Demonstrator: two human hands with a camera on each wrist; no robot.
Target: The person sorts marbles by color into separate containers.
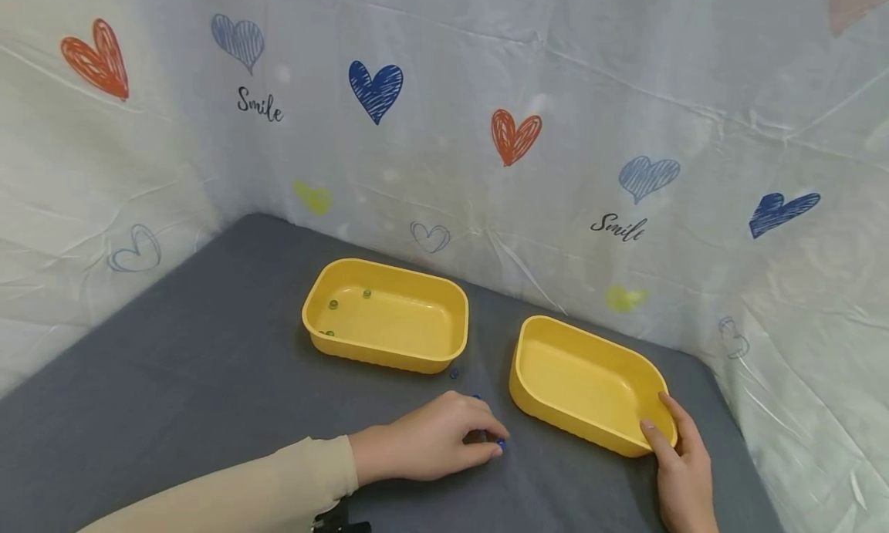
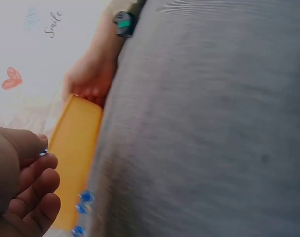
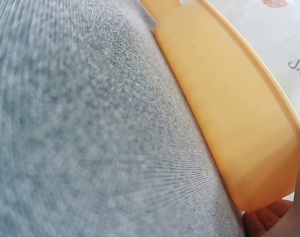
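Observation:
My left hand (image 1: 434, 438) pinches a small blue bead (image 1: 501, 444) between thumb and forefinger, low over the grey cloth; the left wrist view shows the bead (image 2: 43, 152) at the fingertips. Another blue bead (image 1: 477, 397) lies just behind that hand, and one more (image 1: 454, 373) beside the left yellow tray (image 1: 385, 356). My right hand (image 1: 684, 471) grips the near right corner of the right yellow tray (image 1: 569, 430), thumb over the rim. No beads show inside that tray. In the right wrist view its side wall (image 3: 224, 108) fills the right part.
Several small green beads (image 1: 333, 305) lie in the left part of the left tray. A white curtain (image 1: 444, 170) printed with hearts hangs behind both trays. Grey cloth (image 1: 208, 363) covers the surface. A dark device sits at my left wrist.

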